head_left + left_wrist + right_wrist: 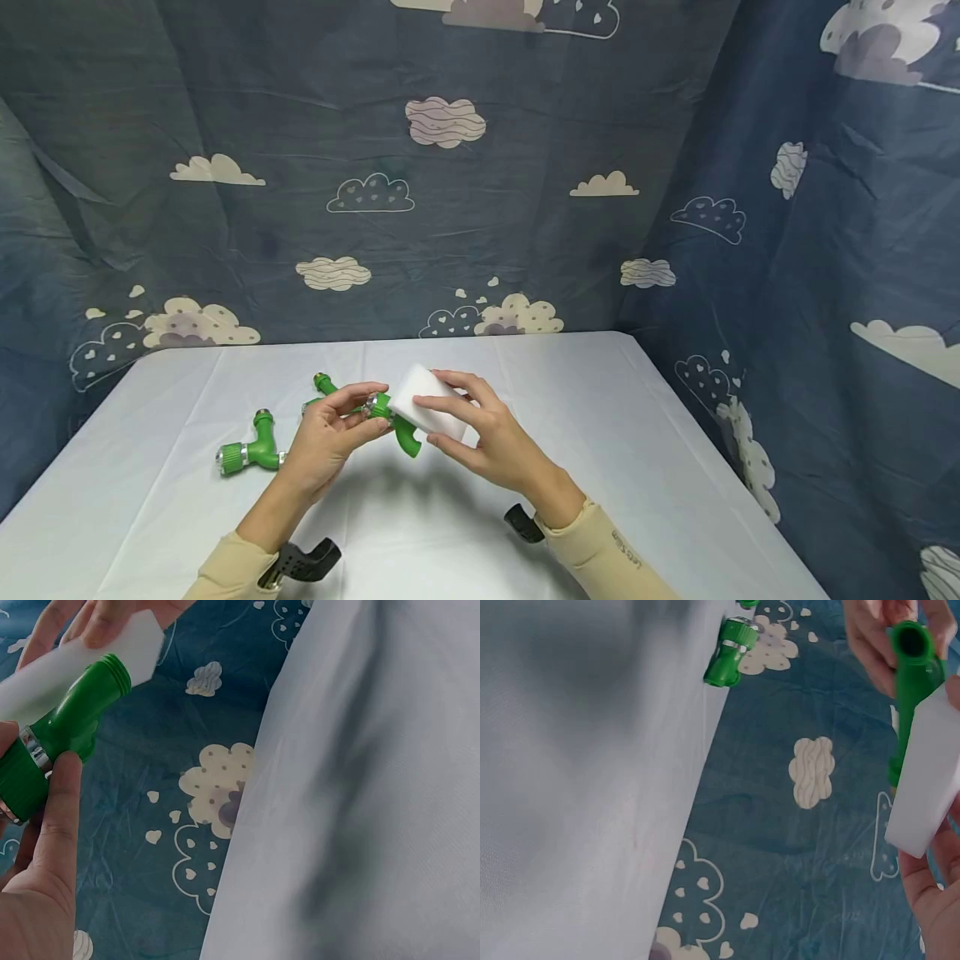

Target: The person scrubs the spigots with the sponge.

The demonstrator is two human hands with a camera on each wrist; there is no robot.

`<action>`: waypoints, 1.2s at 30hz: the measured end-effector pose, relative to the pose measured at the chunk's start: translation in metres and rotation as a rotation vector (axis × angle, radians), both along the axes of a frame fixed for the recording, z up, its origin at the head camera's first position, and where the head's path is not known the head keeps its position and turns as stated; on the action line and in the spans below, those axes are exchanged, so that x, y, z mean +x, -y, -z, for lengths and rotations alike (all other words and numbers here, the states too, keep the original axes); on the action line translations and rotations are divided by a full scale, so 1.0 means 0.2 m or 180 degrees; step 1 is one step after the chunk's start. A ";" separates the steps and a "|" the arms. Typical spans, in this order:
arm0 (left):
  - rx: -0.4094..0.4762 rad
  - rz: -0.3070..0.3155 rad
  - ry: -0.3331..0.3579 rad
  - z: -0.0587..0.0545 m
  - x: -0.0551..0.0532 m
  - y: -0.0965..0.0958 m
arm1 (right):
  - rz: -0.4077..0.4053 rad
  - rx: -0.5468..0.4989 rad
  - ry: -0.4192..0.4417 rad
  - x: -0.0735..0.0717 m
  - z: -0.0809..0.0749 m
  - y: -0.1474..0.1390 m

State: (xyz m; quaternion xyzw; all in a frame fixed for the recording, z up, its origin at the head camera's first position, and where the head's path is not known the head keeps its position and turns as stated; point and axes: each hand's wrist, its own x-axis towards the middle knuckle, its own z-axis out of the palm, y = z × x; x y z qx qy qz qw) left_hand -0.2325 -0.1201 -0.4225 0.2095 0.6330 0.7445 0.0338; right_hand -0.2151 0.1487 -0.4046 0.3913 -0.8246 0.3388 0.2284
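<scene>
My left hand (322, 442) pinches a green plastic tap (406, 435) by its ribbed knob end, with thumb and fingers around it near the chrome ring. In the left wrist view the threaded end of the tap (94, 694) points up and to the right. My right hand (502, 437) grips a white sponge block (416, 392) between fingers and thumb. The sponge lies right against the side of the tap's body, above the table. In the right wrist view the sponge (926, 784) overlaps part of the tap (915, 690), whose round open mouth faces the camera.
A second green tap (262, 447) lies on the white-covered table (615, 467) left of my left hand. Another green tap (325, 383) lies behind that hand, partly hidden by it. Dark blue cloud-patterned curtains (517, 225) hang behind the table and along its right side.
</scene>
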 end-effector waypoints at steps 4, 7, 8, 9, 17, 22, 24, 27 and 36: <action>-0.0016 -0.0018 -0.0048 -0.01 0.00 0.02 | 0.0038 0.0013 -0.0069 -0.01 0.01 0.02; -0.0049 -0.0055 -0.0106 -0.01 0.01 0.02 | 0.0129 0.0015 -0.0054 -0.02 0.01 0.01; -0.0066 -0.0056 -0.0134 -0.01 0.00 0.02 | 0.0156 -0.0004 -0.0042 -0.03 0.01 0.00; -0.0073 -0.0046 -0.0160 -0.01 0.00 0.01 | 0.0181 -0.0024 -0.0036 -0.03 0.01 -0.01; -0.0124 0.0034 -0.0183 -0.02 0.00 -0.01 | 0.0420 -0.0289 0.0019 -0.06 0.02 -0.06; -0.0119 0.0052 -0.0164 -0.02 0.00 0.00 | 0.0484 -0.0424 0.0130 -0.08 0.04 -0.08; -0.0112 0.0054 -0.0164 -0.02 0.00 0.00 | 0.0501 -0.0440 0.0197 -0.09 0.04 -0.08; -0.0112 0.0061 -0.0171 -0.02 0.00 0.00 | 0.0527 -0.0443 0.0275 -0.10 0.05 -0.08; -0.0167 0.0020 -0.0167 -0.02 0.01 0.02 | 0.0527 -0.0446 0.0315 -0.12 0.06 -0.07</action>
